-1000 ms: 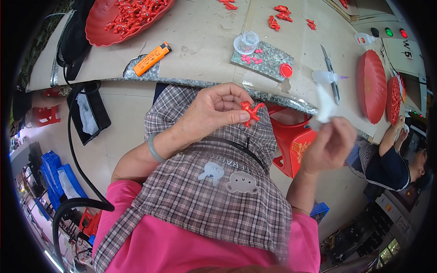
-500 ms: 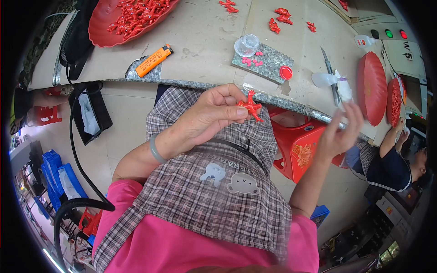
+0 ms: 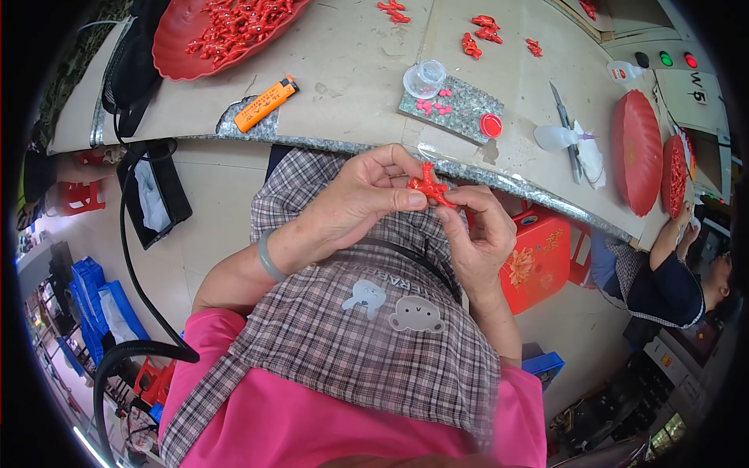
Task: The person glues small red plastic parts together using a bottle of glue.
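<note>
Between the thumb and fingers of my left hand point(image 3: 355, 195) is a small glossy red figurine point(image 3: 427, 184) with stubby limbs. It is held just in front of the table edge, above my lap. My right hand point(image 3: 480, 234) pinches a lower limb of the same figurine, its fingertips partly hiding that end. On the table beyond lies a speckled stone slab point(image 3: 468, 109) bearing several pink bits point(image 3: 434, 106), a clear plastic cup point(image 3: 427, 78) and a red round cap point(image 3: 490, 125).
A red dish point(image 3: 175, 58) heaped with red figurines stands far left, near an orange box cutter point(image 3: 266, 104). To the right are a squeeze bottle point(image 3: 554, 138), tweezers point(image 3: 568, 129), a white tissue point(image 3: 591, 160) and a red tray point(image 3: 638, 152). A person point(image 3: 671, 273) sits at right.
My right hand has come left from beside the tissue to the figurine and now grips it. My left hand stays in place, while the figurine has turned slightly.
</note>
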A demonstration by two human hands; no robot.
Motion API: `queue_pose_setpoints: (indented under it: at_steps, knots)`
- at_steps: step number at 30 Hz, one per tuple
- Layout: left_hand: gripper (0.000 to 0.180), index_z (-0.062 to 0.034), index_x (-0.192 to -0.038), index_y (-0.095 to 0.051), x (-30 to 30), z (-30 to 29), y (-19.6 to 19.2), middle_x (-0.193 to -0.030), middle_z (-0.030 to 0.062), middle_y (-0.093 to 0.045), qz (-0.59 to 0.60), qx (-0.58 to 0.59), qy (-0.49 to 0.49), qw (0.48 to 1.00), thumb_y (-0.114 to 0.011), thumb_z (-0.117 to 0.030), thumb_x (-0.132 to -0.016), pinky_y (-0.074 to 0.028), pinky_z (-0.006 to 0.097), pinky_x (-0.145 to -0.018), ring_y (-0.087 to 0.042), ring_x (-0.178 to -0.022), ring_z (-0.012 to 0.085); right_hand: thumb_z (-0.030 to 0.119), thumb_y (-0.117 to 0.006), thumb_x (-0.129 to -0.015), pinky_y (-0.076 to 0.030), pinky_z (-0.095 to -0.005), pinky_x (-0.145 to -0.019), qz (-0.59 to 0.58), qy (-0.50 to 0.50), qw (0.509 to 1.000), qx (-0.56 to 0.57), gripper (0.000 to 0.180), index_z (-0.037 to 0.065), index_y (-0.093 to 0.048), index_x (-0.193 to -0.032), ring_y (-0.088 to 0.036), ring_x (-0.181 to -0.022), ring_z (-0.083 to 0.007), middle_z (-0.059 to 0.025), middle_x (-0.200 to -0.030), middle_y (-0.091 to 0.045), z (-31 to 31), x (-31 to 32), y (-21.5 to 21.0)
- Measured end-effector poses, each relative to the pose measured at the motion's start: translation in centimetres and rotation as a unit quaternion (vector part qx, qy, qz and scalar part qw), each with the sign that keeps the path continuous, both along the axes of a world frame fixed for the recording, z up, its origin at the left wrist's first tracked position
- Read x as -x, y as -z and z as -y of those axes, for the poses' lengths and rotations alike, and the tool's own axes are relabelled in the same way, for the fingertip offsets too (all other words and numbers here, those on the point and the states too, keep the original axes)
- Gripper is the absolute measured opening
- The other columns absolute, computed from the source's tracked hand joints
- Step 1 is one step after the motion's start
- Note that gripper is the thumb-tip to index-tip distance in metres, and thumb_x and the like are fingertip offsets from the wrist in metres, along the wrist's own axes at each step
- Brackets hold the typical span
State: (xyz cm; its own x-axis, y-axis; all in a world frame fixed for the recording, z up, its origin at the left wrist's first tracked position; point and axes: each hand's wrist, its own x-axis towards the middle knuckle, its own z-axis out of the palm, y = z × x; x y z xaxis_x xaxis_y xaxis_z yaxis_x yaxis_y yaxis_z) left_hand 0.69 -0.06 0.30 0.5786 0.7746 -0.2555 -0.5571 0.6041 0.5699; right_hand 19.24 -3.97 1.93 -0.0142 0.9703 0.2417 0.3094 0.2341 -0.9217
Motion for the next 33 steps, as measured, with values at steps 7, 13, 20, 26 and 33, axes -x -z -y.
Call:
queue_pose_setpoints:
  at_steps: [7, 13, 20, 26, 33]
  knots:
    - [0.022, -0.0035, -0.107, -0.06, 0.1, -0.2, -0.2, -0.107, 0.008, -0.065, -0.014, -0.01, 0.007, 1.0, -0.069, 0.0, -0.087, -0.052, 0.027, -0.088, -0.064, -0.097, 0.0136, -0.004, -0.077, -0.074, -0.052, -0.0301, -0.061, 0.093, -0.003, 0.992, -0.082, 0.02, 0.0, -0.066, -0.091, -0.066, -0.071, -0.0237, -0.0121, -0.081, -0.068, -0.7, 0.0, -0.5]
    - [0.029, 0.0012, -0.117, -0.063, 0.2, -0.2, -0.5, -0.103, 0.0088, -0.069, -0.069, -0.016, 0.035, 0.997, -0.068, -0.005, -0.089, -0.054, 0.028, -0.087, -0.066, -0.095, 0.0136, -0.004, -0.077, -0.073, -0.052, -0.0313, -0.059, 0.146, -0.029, 0.979, -0.14, 0.019, 0.0, -0.066, -0.088, -0.067, -0.07, -0.0246, -0.0111, -0.079, -0.068, -1.3, -0.3, -0.5]
    - [0.02, 0.0017, -0.107, -0.066, 0.3, 0.1, 0.0, -0.105, 0.0106, -0.069, -0.073, -0.032, 0.033, 0.996, -0.069, -0.005, -0.088, -0.057, 0.028, -0.083, -0.068, -0.09, 0.015, -0.002, -0.077, -0.075, -0.052, -0.0303, -0.058, 0.08, -0.034, 0.994, -0.06, 0.015, 0.0, -0.066, -0.086, -0.067, -0.066, -0.0231, -0.0116, -0.078, -0.07, -0.7, -0.5, -0.6]
    - [0.011, 0.0006, -0.098, -0.067, -0.1, 0.3, -0.4, -0.11, 0.0117, -0.068, -0.091, -0.033, 0.022, 0.995, -0.07, -0.003, -0.087, -0.057, 0.029, -0.082, -0.068, -0.092, 0.0157, -0.001, -0.076, -0.078, -0.049, -0.0267, -0.058, 0.015, -0.008, 1.0, 0.017, 0.011, -0.001, -0.067, -0.085, -0.066, -0.065, -0.0192, -0.0112, -0.077, -0.069, 0.1, -0.4, 0.0]
    - [0.011, 0.0002, -0.099, -0.068, 0.1, -0.4, -0.5, -0.109, 0.0118, -0.068, -0.122, -0.061, 0.005, 0.991, -0.069, -0.002, -0.087, -0.057, 0.029, -0.082, -0.067, -0.092, 0.0145, -0.004, -0.074, -0.08, -0.048, -0.0239, -0.059, -0.077, 0.02, 0.995, 0.066, 0.01, -0.003, -0.068, -0.087, -0.064, -0.066, -0.0129, -0.0083, -0.076, -0.068, -0.3, 0.4, 0.7]
